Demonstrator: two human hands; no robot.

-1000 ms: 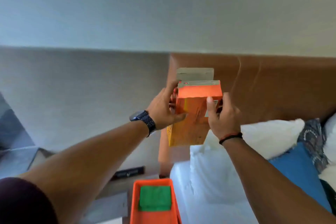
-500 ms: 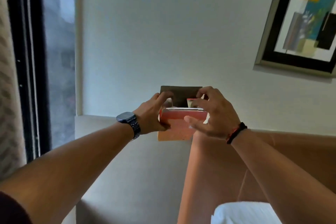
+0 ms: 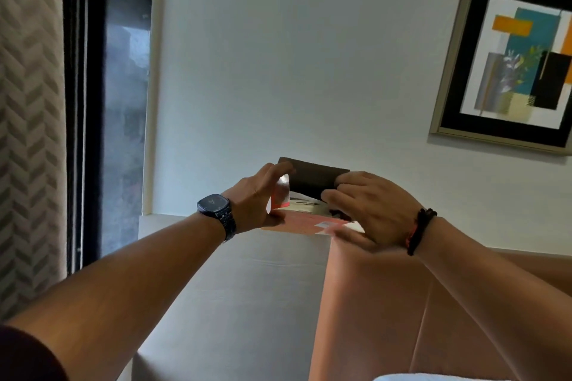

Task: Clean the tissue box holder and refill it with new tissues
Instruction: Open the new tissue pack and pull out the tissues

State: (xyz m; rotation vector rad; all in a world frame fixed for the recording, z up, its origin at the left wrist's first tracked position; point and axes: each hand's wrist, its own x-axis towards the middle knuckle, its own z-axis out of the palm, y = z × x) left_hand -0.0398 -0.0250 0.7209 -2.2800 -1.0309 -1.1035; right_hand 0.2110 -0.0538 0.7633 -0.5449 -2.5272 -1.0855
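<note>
1. I hold an orange cardboard tissue box (image 3: 305, 224) up in the air in front of the pale wall (image 3: 294, 56), above the top edge of the tan padded headboard (image 3: 387, 312).
2. My left hand (image 3: 258, 199) grips the box's left end, thumb under the bottom edge and fingers (image 3: 278, 168) curled over the top, pressed on the raised side flap.
3. My right hand (image 3: 368, 206) clasps the right end; its fingers lie close together, bent over the opened top, with the thumb beneath the box.
4. A dark brown cardboard flap (image 3: 312, 179) stands up at the far side of the box, between my two hands, and my fingertips touch it on both sides.
5. A dark wristwatch (image 3: 215, 206) sits on my left wrist, and a black and red cord bracelet (image 3: 418, 230) on my right.
6. A framed abstract picture (image 3: 507, 62) hangs on the wall to the upper right; a dark window (image 3: 108, 102) and a chevron-patterned curtain (image 3: 29, 133) stand to the left.
</note>
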